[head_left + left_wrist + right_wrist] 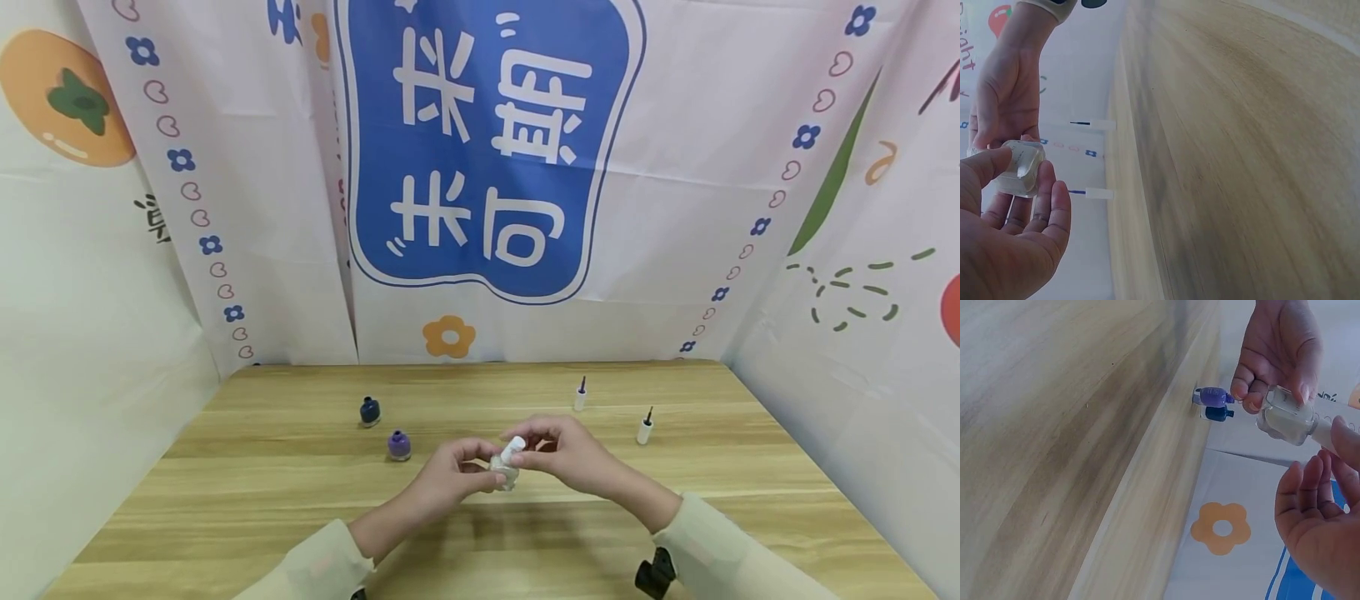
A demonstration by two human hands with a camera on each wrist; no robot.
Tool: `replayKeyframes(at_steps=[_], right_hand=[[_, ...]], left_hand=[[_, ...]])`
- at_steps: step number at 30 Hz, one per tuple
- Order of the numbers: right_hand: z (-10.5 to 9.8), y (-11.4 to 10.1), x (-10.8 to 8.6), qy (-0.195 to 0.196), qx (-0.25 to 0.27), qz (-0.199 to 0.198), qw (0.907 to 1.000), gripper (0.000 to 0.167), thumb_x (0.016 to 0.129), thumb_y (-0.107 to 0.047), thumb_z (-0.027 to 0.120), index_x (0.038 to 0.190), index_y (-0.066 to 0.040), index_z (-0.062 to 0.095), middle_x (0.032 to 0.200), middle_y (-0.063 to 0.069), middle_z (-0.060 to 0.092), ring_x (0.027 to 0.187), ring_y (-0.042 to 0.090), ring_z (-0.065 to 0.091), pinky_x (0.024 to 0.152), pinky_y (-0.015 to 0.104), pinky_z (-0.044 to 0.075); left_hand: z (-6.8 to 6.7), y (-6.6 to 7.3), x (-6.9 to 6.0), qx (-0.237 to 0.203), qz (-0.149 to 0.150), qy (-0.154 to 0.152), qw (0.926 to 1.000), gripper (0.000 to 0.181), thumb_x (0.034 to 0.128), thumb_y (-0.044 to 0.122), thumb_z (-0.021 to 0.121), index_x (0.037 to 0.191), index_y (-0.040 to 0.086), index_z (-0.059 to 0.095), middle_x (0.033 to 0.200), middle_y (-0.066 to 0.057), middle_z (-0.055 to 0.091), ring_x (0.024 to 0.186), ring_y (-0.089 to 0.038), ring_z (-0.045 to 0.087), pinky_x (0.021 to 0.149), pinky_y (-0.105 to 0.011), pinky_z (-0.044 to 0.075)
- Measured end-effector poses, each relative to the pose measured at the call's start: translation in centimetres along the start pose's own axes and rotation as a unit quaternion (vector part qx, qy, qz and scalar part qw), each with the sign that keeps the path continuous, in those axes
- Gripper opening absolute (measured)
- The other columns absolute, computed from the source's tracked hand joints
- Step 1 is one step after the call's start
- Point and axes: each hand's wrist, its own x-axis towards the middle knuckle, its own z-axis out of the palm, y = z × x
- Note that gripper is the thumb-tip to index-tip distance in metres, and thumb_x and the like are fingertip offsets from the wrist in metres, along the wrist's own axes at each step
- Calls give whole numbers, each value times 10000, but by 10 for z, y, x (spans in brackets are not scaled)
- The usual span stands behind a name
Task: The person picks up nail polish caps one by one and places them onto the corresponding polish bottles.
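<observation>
Above the tabletop, with a bottle pinched in the left hand, its white cap in the right hand. Tilted lengthwise, leaning cap end toward the right hand. Squat, clear, pale inside; hard to tell how tightly capped. Flanked by a purple bottle and dark blue bottle leftward, two brush caps rightward.

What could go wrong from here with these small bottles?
The purple bottle and dark blue bottle stand uncapped, so a bump may spill them. The brush caps stand bristles-up and could topple, marking the table. The pale bottle, held aloft by the left hand, its cap in the right hand, may slip.
</observation>
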Motion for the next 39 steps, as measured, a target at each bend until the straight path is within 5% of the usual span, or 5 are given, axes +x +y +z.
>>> replayKeyframes(at_steps=[14, 25, 32, 39], right_hand=[[10, 7, 1, 437, 0, 309, 9986, 124, 874, -208, 740, 930, -101, 713, 866, 16, 641, 774, 182, 574, 629, 244, 493], [21, 6, 0, 870, -65, 428, 9953, 263, 843, -247, 777, 793, -90, 572, 800, 12, 609, 669, 133, 535, 543, 213, 438], [14, 4, 1, 755, -26, 394, 9964, 240, 840, -258, 778, 917, -79, 639, 833, 28, 592, 720, 161, 527, 579, 214, 442], [-1, 3, 2, -33, 256, -324, 9991, 299, 917, -122, 685, 1187, 1, 643, 961, 77, 601, 837, 196, 549, 669, 243, 500]], left_hand=[[2, -1, -2, -19, -15, 53, 10000, 277, 868, 50, 711, 1114, -50, 632, 1042, -100, 654, 896, -234, 666, 801, -319, 555], [3, -3, -2, -72, 38, 24, 10000, 277, 866, 42, 704, 1119, -47, 633, 1043, -95, 663, 896, -237, 671, 801, -315, 554], [4, 0, -1, -140, -76, 76, 9998, 284, 871, 66, 711, 1119, -46, 631, 1033, -90, 668, 898, -227, 671, 817, -334, 549], [3, 2, 0, -141, -118, 56, 9998, 284, 870, 69, 717, 1107, -57, 625, 1013, -95, 661, 897, -232, 667, 819, -344, 553]])
